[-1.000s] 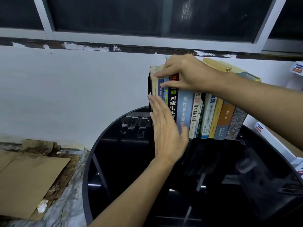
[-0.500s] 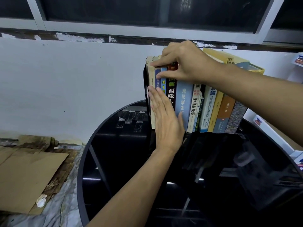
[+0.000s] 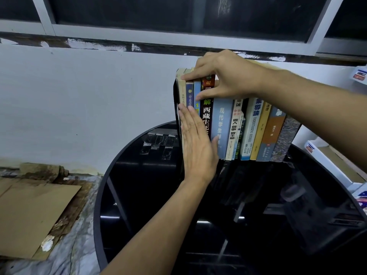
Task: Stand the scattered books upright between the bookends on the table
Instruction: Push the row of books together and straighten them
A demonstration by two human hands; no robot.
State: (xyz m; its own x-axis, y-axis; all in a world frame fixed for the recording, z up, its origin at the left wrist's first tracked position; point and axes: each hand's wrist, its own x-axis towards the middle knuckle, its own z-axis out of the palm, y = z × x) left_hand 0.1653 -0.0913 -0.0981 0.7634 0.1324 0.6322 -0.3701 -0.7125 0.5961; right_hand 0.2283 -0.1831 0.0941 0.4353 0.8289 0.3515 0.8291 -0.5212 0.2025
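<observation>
Black round table [image 3: 139,185] — books [image 3: 222,126] upright beside bookend [image 3: 175,100]; left hand [image 3: 196,147] flat on spines, right hand [image 3: 228,76] pinching tops.

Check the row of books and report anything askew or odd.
The orange book and the grey patterned book at the row's right end lean rightward, though the wide lens may exaggerate this. Scraps of clear tape are stuck to the black table left of the row.

black book [image 3: 206,118] is showing "02", "解" and "西藏生" on its spine | light-blue book [image 3: 222,124] is showing "现代学生" | white book [image 3: 235,128] is showing "做人做事" | white-and-blue book [image 3: 250,132] is showing "UNDERSTANDING BUSINESS"
</observation>
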